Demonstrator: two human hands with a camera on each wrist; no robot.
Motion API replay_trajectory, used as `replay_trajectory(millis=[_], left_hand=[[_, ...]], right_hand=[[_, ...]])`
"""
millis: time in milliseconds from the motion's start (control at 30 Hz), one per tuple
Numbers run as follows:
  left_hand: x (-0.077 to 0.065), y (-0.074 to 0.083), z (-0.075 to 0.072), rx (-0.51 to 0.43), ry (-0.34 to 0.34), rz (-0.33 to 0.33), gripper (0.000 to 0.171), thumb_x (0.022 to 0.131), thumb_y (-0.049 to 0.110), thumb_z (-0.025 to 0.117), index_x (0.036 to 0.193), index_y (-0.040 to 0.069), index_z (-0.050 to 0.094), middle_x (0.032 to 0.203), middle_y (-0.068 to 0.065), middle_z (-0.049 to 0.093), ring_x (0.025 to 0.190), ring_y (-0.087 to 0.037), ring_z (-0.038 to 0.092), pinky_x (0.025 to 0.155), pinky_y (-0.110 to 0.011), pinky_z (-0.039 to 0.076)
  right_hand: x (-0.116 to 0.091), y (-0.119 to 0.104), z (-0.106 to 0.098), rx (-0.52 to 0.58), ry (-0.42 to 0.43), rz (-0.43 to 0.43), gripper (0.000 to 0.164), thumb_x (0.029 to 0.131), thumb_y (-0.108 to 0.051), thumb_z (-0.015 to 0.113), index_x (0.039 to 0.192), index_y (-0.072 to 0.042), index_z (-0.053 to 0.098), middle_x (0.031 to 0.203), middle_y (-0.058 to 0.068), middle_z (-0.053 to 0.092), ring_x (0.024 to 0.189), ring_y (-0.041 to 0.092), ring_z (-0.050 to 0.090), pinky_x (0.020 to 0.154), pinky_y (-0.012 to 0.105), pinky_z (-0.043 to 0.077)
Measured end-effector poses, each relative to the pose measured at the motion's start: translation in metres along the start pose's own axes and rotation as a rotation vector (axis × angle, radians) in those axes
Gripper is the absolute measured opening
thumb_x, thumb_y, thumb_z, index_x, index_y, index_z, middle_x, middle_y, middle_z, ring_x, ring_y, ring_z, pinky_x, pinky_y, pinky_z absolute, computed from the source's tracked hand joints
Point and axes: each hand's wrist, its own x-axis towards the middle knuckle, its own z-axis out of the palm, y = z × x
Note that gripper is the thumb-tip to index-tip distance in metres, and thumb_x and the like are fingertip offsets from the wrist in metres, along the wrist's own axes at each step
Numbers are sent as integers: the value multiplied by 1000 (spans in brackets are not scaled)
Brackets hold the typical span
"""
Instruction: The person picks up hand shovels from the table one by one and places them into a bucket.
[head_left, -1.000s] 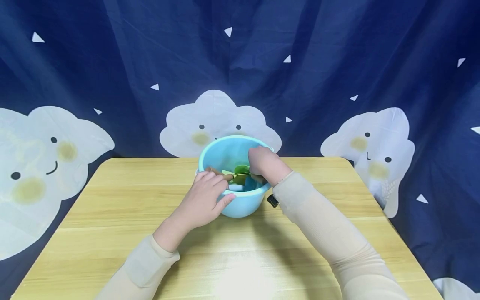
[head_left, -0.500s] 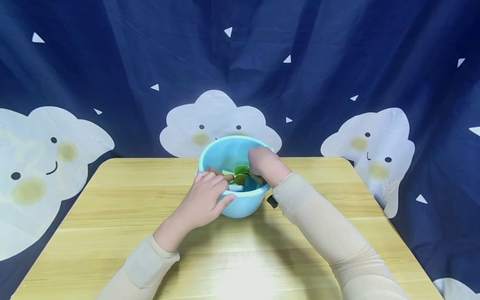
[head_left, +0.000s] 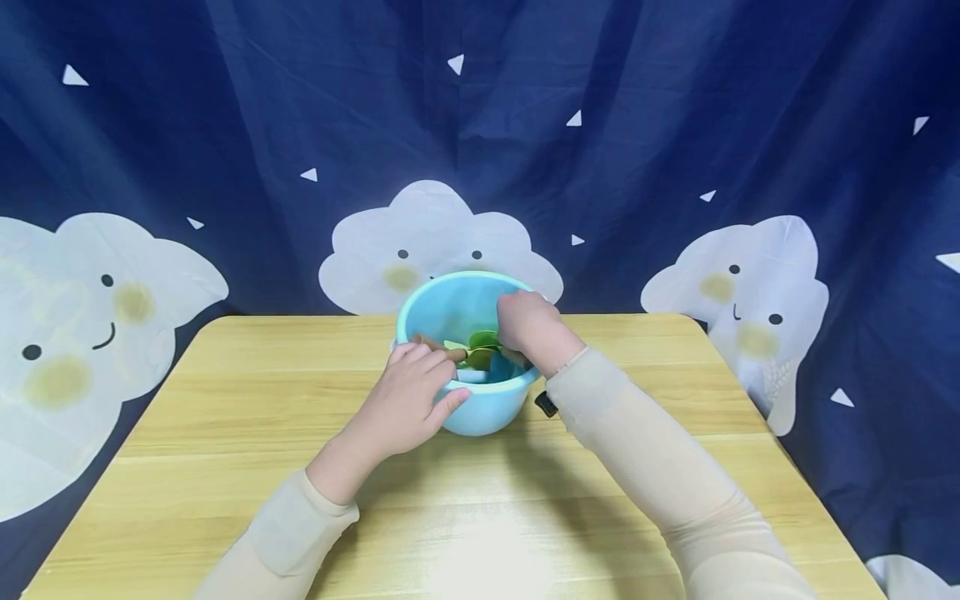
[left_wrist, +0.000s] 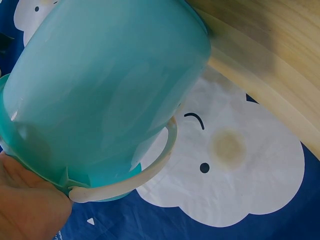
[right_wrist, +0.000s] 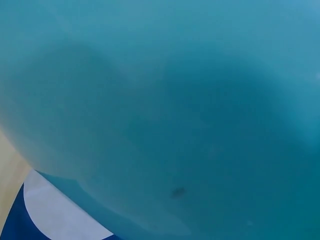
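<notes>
A light blue bucket [head_left: 480, 414] stands at the far side of the table. My left hand [head_left: 405, 402] grips its near-left rim, fingers over the edge and thumb along the outside. In the left wrist view, part of that hand [left_wrist: 32, 202] shows at the rim beside the pale handle [left_wrist: 132, 182]. My right hand [head_left: 531, 329] reaches over the right rim into the bucket; its fingers are hidden. Inside lie green rounded pieces [head_left: 483, 339], a brown stick-like thing [head_left: 456, 355] and something white [head_left: 471, 377]. The bucket's wall [right_wrist: 160, 110] fills the right wrist view.
The wooden table [head_left: 247, 400] ends just behind the bucket. Beyond it hangs a dark blue curtain [head_left: 390, 108] printed with white clouds and triangles. A small black object [head_left: 546, 404] sits under the right wrist.
</notes>
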Motion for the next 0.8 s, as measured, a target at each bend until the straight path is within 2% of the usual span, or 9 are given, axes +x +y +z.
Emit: replay_trajectory(millis=[367, 800], left_hand=[[0, 0, 0, -1, 1, 3, 43, 105, 47, 40, 81, 14, 51, 120, -7, 66, 111, -29, 56, 100, -46, 34], [0, 0, 0, 1, 6, 6, 45, 106, 49, 38, 82, 14, 52, 119, -6, 66, 110, -28, 56, 100, -45, 34]], right_hand=[[-6, 1, 0, -60, 40, -41, 22, 78, -2, 73, 96, -7, 62, 90, 10, 63, 78, 27, 61, 62, 38, 55], [-7, 3, 5, -108, 91, -66, 25, 84, -15, 78, 104, -7, 65, 91, 8, 64, 78, 26, 61, 68, 41, 57]])
